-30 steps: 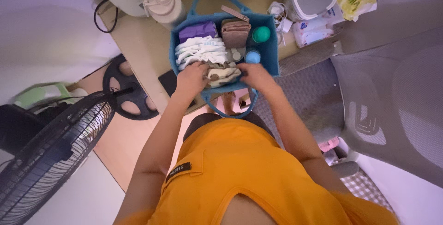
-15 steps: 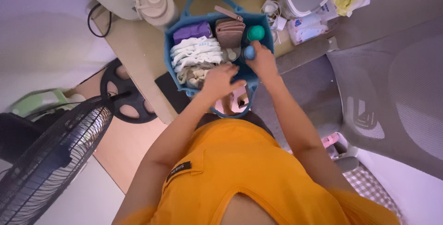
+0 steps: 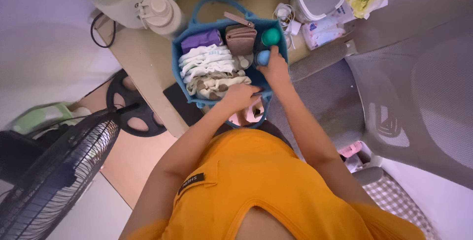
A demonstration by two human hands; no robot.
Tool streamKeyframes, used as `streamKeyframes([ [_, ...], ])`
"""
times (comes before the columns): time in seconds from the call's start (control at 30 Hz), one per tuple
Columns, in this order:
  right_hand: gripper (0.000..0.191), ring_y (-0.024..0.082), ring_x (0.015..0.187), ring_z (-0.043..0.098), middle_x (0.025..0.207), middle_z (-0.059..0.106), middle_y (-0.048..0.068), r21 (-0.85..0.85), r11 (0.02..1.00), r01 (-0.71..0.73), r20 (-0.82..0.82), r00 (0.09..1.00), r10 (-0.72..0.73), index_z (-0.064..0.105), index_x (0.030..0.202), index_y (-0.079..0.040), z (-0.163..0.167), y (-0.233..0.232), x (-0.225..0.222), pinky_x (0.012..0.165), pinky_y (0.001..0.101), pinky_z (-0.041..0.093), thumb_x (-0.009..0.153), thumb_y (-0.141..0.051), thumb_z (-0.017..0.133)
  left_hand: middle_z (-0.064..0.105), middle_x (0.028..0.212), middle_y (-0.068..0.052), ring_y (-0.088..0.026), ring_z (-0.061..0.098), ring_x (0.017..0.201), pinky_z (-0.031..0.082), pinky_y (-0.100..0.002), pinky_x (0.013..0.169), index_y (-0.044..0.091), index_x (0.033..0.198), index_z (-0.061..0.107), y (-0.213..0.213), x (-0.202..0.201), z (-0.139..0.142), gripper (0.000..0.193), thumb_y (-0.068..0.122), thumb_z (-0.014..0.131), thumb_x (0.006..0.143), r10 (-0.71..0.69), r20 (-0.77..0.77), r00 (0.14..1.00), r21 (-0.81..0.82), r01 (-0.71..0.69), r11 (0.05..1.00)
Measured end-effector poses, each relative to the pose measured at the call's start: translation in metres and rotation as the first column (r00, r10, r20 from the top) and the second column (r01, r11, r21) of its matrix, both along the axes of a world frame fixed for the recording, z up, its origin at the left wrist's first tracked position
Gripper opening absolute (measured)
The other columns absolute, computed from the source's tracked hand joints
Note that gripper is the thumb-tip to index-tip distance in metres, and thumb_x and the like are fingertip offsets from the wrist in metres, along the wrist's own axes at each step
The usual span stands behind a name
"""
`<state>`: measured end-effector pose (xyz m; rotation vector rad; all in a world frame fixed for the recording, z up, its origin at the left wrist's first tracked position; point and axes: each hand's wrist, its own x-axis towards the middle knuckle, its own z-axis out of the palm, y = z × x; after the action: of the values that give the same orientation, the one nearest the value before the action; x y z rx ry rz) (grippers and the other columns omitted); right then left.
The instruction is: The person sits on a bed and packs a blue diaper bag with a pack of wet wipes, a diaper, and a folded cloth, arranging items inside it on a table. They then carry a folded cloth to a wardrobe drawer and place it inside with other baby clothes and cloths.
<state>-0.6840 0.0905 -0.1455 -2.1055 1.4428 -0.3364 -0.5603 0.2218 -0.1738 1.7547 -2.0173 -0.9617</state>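
Two bare hands are held inside a blue felt caddy (image 3: 183, 80) on a tan desk (image 3: 148, 67).

At the far left, a black fan (image 3: 54, 171) and a dark weight plate (image 3: 129, 109) lie on the floor. A white lidded jug (image 3: 158, 9) stands just left of the caddy.

In the caddy's left half, a purple cloth (image 3: 199, 40), white folded cloths (image 3: 207, 60) and patterned folded cloths (image 3: 213, 83) are packed in rows. The left hand (image 3: 240, 96) is laid on the patterned cloths at the near rim. Its fingers are curled, but whether anything is pinched cannot be told.

A brown wallet (image 3: 240, 39) stands upright in the middle. A teal ball (image 3: 270, 36) and a blue ball (image 3: 262, 57) sit in the right compartment. The right hand (image 3: 276, 68) is closed on the blue ball, which is low in the compartment.

The step is judged to be sorting the caddy's contents. Lifting the ball would call for a firm wrap and clearance from the teal ball touching it.

A wipes pack (image 3: 320, 31) and a grey mesh chair (image 3: 419, 87) are seen at the right.
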Motion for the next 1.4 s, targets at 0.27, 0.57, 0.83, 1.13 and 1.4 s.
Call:
streamKeyframes([
  [0.27,0.087,0.05,0.107,0.064,0.114,0.066,0.032,0.105,0.994,0.022,-0.014,1.0,-0.02,0.045,0.128,0.001,0.008,0.003,-0.006,0.089,0.0539,0.053,0.064,-0.024,0.097,0.074,0.103,-0.019,-0.037,0.071,0.097,0.057,-0.047,0.085,0.012,0.124,0.072,-0.01,0.018,0.025,0.061,0.054,0.077,0.08,0.141,-0.121,0.983,0.112,-0.127,0.986],
  [0.57,0.06,0.028,0.119,0.065,0.134,0.063,0.013,0.57,0.821,-0.023,0.715,0.507,-0.481,0.053,0.145,-0.008,0.075,0.017,-0.059,0.095,0.0426,0.052,0.099,-0.044,0.069,0.07,0.118,-0.006,-0.016,0.065,0.11,0.054,-0.031,0.088,0.002,0.13,0.067,-0.011,0.028,0.078,0.033,0.024,0.06,0.108,0.465,-0.813,0.35,0.275,-0.473,0.837],
  [0.83,0.059,0.031,0.13,0.056,0.142,0.057,0.015,0.624,0.778,-0.072,0.766,-0.145,-0.627,0.048,0.145,-0.015,0.159,0.133,-0.131,0.108,0.0518,0.047,0.104,-0.057,0.046,0.065,0.134,-0.01,-0.022,0.067,0.116,0.057,-0.035,0.091,0.003,0.128,0.063,-0.008,-0.031,0.17,0.026,0.013,0.054,0.105,0.341,-0.891,0.299,0.346,-0.038,0.937],
  [1.13,0.056,0.033,0.129,0.057,0.141,0.058,0.015,0.626,0.658,0.419,0.751,-0.552,-0.363,0.051,0.141,-0.017,0.185,0.345,-0.177,0.107,0.054,0.047,0.101,-0.056,0.049,0.063,0.138,-0.012,-0.024,0.065,0.12,0.057,-0.037,0.094,0.004,0.131,0.061,0.065,-0.138,0.213,0.029,0.012,0.051,0.104,0.104,-0.904,0.414,0.342,0.558,0.756],
  [1.4,0.055,0.034,0.131,0.057,0.141,0.059,0.016,0.587,0.381,0.714,0.772,-0.635,0.001,0.052,0.144,-0.018,0.19,0.531,-0.187,0.11,0.0554,0.046,0.102,-0.053,0.052,0.063,0.138,-0.012,-0.024,0.065,0.119,0.058,-0.038,0.094,0.003,0.131,0.059,0.196,-0.245,0.207,0.03,0.011,0.049,0.104,-0.016,-0.916,0.4,0.364,0.849,0.384],
])
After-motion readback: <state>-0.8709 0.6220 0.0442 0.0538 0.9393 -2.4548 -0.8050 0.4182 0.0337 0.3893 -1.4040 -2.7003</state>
